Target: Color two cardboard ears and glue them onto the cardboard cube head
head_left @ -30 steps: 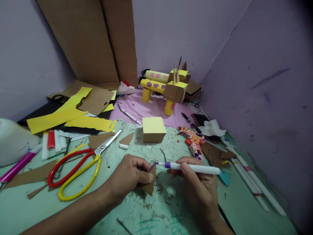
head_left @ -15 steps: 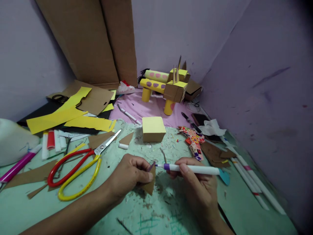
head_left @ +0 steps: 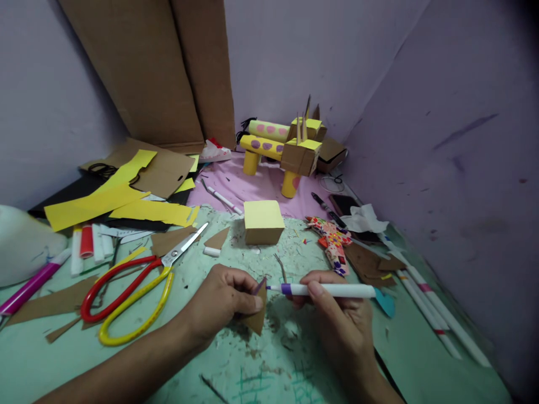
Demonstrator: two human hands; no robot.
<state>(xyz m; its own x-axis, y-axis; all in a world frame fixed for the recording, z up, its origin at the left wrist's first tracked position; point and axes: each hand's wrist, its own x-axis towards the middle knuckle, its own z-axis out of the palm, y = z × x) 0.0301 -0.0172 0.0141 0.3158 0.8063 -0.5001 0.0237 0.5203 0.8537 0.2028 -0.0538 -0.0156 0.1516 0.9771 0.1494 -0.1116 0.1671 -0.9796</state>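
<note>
My left hand [head_left: 229, 300] pinches a small brown cardboard piece [head_left: 256, 321] with a pointed lower corner. Purple colouring shows along its upper edge, beside my thumb. In my right hand [head_left: 339, 320] is a white marker pen [head_left: 332, 290] with a purple band, held level. Its purple tip points left at the cardboard's edge, very close to it; whether they touch I cannot tell. Just beyond both hands sits a cardboard box with a yellow top [head_left: 264, 223]. Left of the box lie a cardboard triangle [head_left: 218, 238] and a small white cap [head_left: 211, 252].
Scissors with red and yellow handles [head_left: 126, 297] lie open at left, near yellow paper strips [head_left: 95, 205] and a magenta marker [head_left: 36, 289]. At the back stand yellow spotted cardboard animals [head_left: 269, 147]. Floral fabric [head_left: 334, 241], cardboard scraps [head_left: 370, 266] and white markers [head_left: 438, 308] lie at right.
The marker has shifted very slightly left in my right hand's grip area, its tip still by the cardboard edge. My left hand keeps the same pinch; the view moved a little.
</note>
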